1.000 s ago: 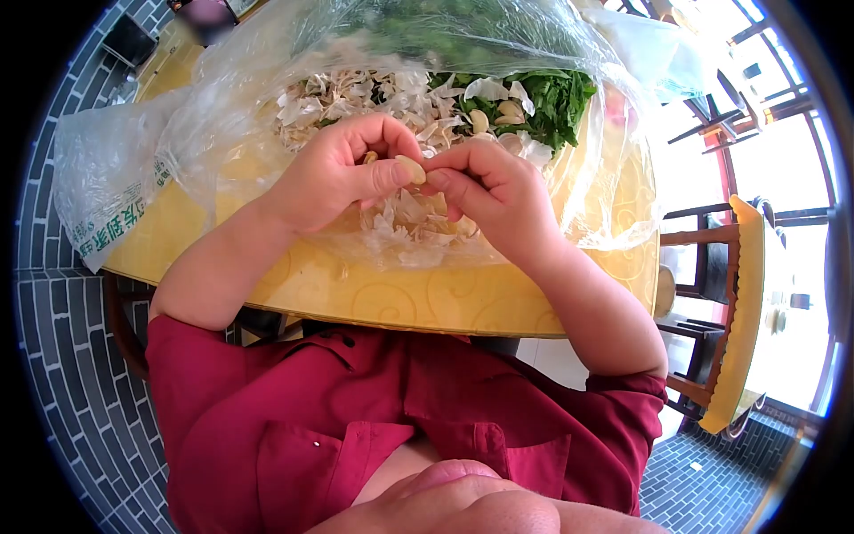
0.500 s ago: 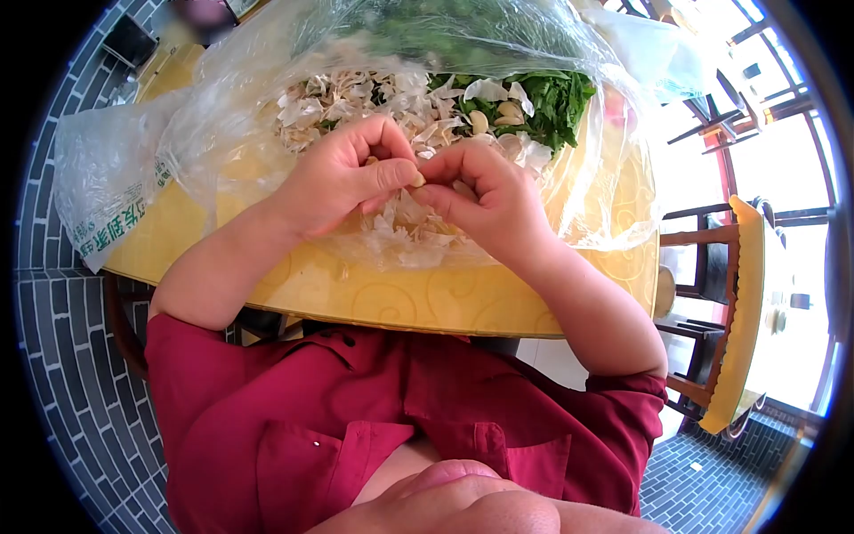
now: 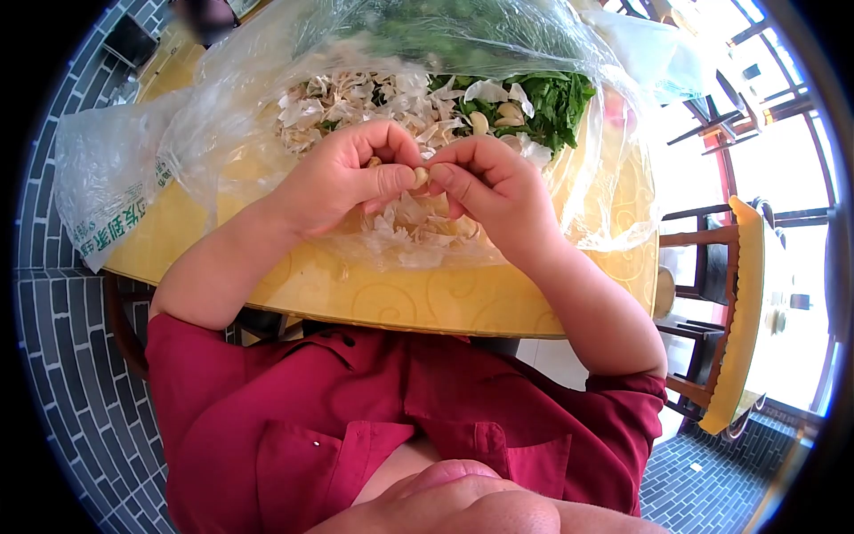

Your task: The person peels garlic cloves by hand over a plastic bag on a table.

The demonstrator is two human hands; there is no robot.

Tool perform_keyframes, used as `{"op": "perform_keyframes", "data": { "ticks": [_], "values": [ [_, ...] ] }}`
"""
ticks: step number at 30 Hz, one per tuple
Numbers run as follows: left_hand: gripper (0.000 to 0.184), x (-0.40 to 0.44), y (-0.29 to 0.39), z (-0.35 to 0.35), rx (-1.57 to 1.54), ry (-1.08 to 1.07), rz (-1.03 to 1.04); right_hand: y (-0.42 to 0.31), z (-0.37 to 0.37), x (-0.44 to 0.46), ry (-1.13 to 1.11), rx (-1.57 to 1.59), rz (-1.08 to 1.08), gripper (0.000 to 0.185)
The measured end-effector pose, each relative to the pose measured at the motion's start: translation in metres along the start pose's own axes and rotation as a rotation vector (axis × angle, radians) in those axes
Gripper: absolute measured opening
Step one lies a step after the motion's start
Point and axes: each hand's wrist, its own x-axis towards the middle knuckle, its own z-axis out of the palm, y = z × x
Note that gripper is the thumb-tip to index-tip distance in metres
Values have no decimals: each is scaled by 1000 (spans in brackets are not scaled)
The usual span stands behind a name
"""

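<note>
Between my fingertips is a small pale garlic clove [image 3: 420,177]. My left hand [image 3: 360,169] pinches it between thumb and forefinger, and another tan piece, perhaps a second clove, shows inside its curled fingers. From the other side my right hand [image 3: 494,187] is closed, its thumb and fingertips pressed together against the clove. Beneath and beyond both hands lie papery garlic skins [image 3: 356,102]. A few peeled cloves [image 3: 509,114] rest at the back right, beside dark green leaves [image 3: 556,102].
A clear plastic bag [image 3: 445,36] spreads over the yellow table [image 3: 374,298], with greens under it. A printed white bag [image 3: 107,187] hangs at the left edge. Another yellow-covered table [image 3: 743,311] stands to the right. A dark blurred shape is at the top left.
My right thumb and fingers have shifted up slightly around the clove, so more of it shows now. My left hand has barely moved.
</note>
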Motion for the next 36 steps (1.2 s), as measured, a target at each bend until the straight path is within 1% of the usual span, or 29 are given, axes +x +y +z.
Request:
{"op": "perform_keyframes", "data": {
  "ticks": [5, 11, 14, 17, 20, 23, 26, 29, 36],
  "values": [
    [14, 1, -2, -3, -39, -27, 16, 2, -1, 0, -8, -11, -8, 17],
    [16, 1, -2, -1, 18, 0, 41, 3, -1, 0, -9, 19, 36, 20],
    [16, 0, 0, 0, 76, 28, 33, 2, -2, 0, -15, 1, 57, 21],
    [15, -2, 2, 3, 291, 88, 67, 0, -2, 0, -23, -22, 75, 20],
    [15, 1, -8, 2, 515, 103, 317, 2, -1, 0, -7, -29, 70, 21],
    [15, 1, -10, 4, 489, 111, 327, 3, -2, 2, -1, -99, 125, 24],
    [16, -1, -4, 4, 823, 135, 371, 5, -2, 3, -13, -168, 150, 27],
    [17, 1, -7, 6, 985, 201, 546, 9, -2, 3, -26, -142, 150, 28],
    [16, 1, -7, 8, 988, 216, 598, 6, -2, 3, -41, -83, 163, 25]
  ]
}}
